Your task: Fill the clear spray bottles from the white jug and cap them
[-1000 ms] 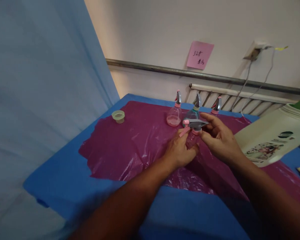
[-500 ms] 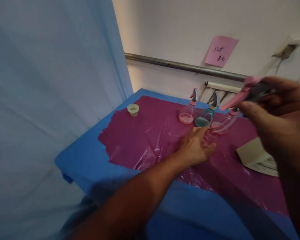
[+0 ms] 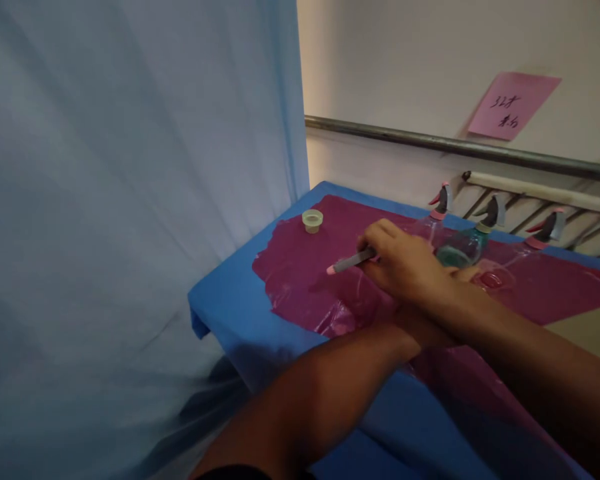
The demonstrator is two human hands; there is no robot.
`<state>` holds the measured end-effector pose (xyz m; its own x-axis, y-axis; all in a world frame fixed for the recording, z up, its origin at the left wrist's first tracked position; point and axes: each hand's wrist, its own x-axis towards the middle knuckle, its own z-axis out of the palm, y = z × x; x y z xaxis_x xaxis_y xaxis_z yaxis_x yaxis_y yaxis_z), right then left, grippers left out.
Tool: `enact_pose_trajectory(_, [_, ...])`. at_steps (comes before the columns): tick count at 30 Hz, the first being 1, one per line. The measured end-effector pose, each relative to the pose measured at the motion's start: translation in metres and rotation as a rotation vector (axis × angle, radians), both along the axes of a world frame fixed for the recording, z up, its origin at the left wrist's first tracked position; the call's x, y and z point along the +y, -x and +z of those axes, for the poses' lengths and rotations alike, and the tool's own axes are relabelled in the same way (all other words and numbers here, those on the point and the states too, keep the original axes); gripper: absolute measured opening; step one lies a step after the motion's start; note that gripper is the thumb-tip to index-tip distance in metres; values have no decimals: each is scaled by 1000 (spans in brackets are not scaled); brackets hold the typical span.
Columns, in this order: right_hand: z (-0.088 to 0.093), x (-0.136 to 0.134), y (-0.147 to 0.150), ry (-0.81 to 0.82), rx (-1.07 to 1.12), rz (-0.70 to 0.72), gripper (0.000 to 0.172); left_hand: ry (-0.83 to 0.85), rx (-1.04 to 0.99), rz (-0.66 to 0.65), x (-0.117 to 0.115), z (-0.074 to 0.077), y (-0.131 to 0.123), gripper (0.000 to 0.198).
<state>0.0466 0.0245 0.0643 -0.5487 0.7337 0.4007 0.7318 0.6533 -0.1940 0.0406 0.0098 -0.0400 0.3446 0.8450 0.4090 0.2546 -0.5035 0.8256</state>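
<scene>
My right hand [image 3: 400,260] is closed around a spray bottle's trigger head, whose grey end [image 3: 353,261] with a pink tip sticks out to the left. The right forearm crosses over my left arm and hides most of my left hand [image 3: 463,273]. Only a few left fingertips show, against a clear open bottle [image 3: 493,280] with a reddish mouth. Three spray bottles stand behind: one with a pink collar [image 3: 437,215], a teal one [image 3: 464,245], and another pink-collared one [image 3: 536,243].
A small pale green cup-shaped piece [image 3: 312,221] stands on the purple plastic sheet [image 3: 300,260] over the blue-covered table [image 3: 220,293]. A pale yellow object [image 3: 587,333] lies at the right. A blue curtain [image 3: 130,200] hangs left; a metal rail [image 3: 430,141] runs along the wall.
My right hand has carried the trigger head down and left, across my left arm. The view has turned, so the table and bottles appear further right.
</scene>
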Motion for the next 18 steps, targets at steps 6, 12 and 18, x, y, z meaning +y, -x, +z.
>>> enact_pose_trajectory(6, [-11,19,70,44,-382,90,29,-33,45,-141,1,-9,3,77])
enact_pose_trajectory(12, [-28,21,78,176,-450,120,29,8,177,-159,0,5,7,93])
enact_pose_trajectory(18, [-21,-19,20,72,-57,143,20,20,20,-69,-5,-3,9,90])
